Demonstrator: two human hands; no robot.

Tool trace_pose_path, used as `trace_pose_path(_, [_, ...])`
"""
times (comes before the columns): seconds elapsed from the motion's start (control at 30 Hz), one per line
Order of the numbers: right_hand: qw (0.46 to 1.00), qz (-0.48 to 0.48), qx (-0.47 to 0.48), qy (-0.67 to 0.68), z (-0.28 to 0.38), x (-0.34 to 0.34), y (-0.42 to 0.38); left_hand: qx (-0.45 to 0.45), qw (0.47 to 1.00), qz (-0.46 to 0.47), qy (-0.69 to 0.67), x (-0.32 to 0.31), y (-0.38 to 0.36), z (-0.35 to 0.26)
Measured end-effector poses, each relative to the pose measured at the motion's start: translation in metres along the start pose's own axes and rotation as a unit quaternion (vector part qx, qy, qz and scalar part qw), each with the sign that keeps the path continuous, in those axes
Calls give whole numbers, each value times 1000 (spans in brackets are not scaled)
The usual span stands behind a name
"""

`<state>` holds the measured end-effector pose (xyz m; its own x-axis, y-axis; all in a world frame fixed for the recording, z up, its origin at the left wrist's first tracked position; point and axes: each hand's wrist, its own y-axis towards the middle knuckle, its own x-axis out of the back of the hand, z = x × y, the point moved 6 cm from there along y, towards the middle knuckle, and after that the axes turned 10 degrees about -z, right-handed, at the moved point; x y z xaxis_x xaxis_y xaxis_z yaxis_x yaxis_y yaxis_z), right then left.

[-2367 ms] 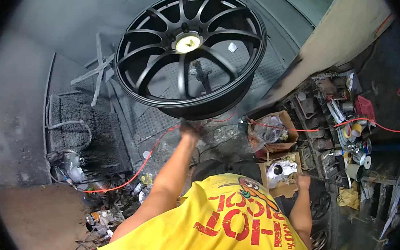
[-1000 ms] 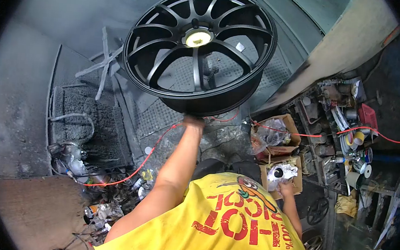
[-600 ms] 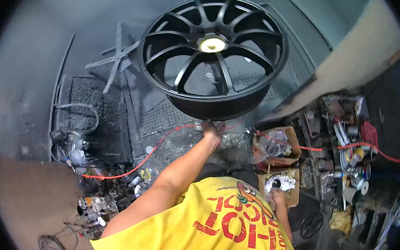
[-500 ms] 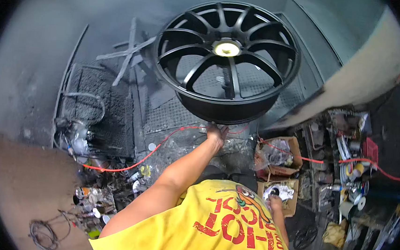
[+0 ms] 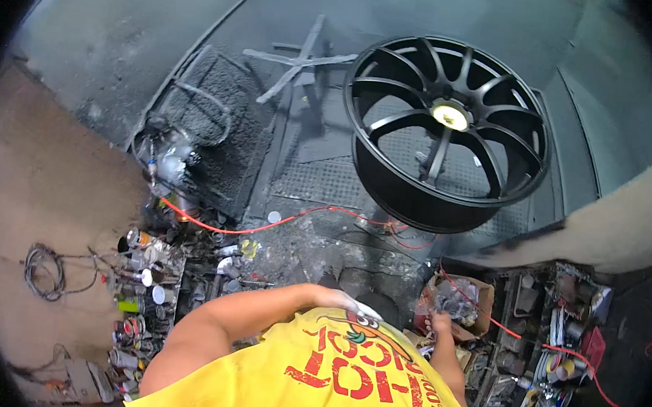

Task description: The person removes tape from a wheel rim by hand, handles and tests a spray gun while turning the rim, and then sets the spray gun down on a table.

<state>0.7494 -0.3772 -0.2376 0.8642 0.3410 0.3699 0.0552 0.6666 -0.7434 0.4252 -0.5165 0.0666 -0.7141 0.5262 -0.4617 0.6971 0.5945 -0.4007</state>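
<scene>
A black multi-spoke car wheel rim [image 5: 438, 160] with a pale centre stands raised in front of me, tilted toward me. My left hand [image 5: 328, 297] is bent in close to my belly, apart from the rim. A white patch [image 5: 365, 311] shows at its fingertips, too small to name. My right hand [image 5: 440, 324] is low on the right, its fingers curled, at the near edge of an open cardboard box [image 5: 479, 296] holding clear plastic. What it holds, if anything, is hidden.
A red hose [image 5: 263, 229] crosses the floor below the rim. Cans and bottles [image 5: 149, 266] crowd the left side; a cluttered shelf [image 5: 513, 356] stands right. A grey cross-shaped stand [image 5: 300, 62] is behind. A coiled cable [image 5: 45, 272] lies far left.
My left hand has left the underside of the rim and come back to my belly. The view has turned left, so the rim appears farther right. My right hand appears nearer the plastic-filled box.
</scene>
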Motion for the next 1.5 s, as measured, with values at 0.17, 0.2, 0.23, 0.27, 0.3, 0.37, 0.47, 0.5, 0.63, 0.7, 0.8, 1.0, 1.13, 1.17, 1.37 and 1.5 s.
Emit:
trace_pose_path(0.17, [986, -23, 118, -112, 81, -37, -20, 24, 984, -174, -19, 9, -81, 0])
trace_pose_path(0.2, [986, -21, 121, -116, 78, -49, -19, 21, 984, -178, -20, 20, -99, 6])
trace_pose_path(0.23, [990, -8, 112, -82, 70, -61, -14, 60, 971, -230, 3, 43, -120, 16])
trace_pose_path(0.27, [994, 5, 103, -49, 70, -70, -12, 98, 954, -282, 25, 67, -141, 31])
trace_pose_path(0.3, [990, 4, 102, -101, 91, -73, -44, 46, 919, -391, 33, 94, -164, 39])
trace_pose_path(0.37, [989, 23, 143, -14, 113, -91, -103, 9, 815, -574, 77, 166, -236, 94])
trace_pose_path(0.47, [971, 117, 207, -20, 1, -126, -36, 25, 554, -798, 237, 234, -387, 135])
trace_pose_path(0.5, [974, 109, 192, -52, -16, -127, -39, 11, 491, -829, 269, 253, -437, 149])
trace_pose_path(0.63, [988, 64, 98, -104, -23, -143, -83, 28, 266, -943, 200, 254, -603, 129])
trace_pose_path(0.7, [990, 42, 88, -101, -17, -155, -101, 86, 173, -973, 125, 281, -673, 154])
trace_pose_path(0.8, [992, 13, 102, -75, 0, -178, -122, 18, 163, -974, 158, 317, -726, 157])
trace_pose_path(1.0, [947, -62, 246, -195, 85, -271, -142, -179, 419, -890, -32, 450, -754, 189])
trace_pose_path(1.13, [917, 9, 298, -265, 186, -343, -202, -17, 326, -934, 148, 447, -762, 179])
trace_pose_path(1.17, [908, 24, 324, -264, 202, -358, -212, -25, 292, -936, 195, 435, -755, 163])
trace_pose_path(1.37, [893, 91, 395, -196, 291, -396, -280, -54, 307, -916, 254, 381, -710, 100])
trace_pose_path(1.5, [889, 92, 398, -209, 320, -414, -306, -81, 407, -868, 275, 360, -642, 84])
